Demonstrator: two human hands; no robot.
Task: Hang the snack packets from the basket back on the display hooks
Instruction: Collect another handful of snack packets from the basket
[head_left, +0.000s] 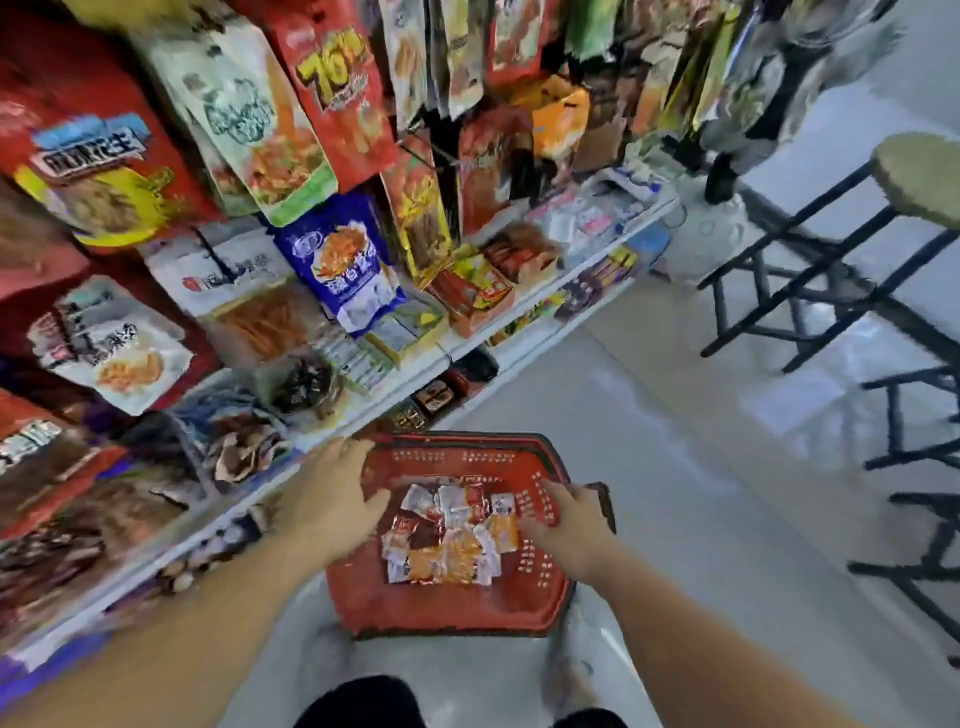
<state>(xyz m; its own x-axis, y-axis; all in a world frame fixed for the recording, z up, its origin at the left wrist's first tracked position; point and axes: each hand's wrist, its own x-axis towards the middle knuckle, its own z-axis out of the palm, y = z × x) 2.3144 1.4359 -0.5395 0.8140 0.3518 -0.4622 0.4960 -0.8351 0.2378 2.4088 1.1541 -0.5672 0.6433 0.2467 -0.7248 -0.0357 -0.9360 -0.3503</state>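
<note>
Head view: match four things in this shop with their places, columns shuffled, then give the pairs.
1 red plastic basket
2 small orange-and-white snack packets
3 blue foil snack bag
4 round-seated black-legged stool

A far right of the picture
B inside the basket
C on the floor beside the shelves
D among the hanging display bags

Pairs: 1-C, 2-B, 3-D, 4-A

Black-legged stools (919, 176) stand on a glossy pale floor (675, 493) beside white shelving (540, 293)
</note>
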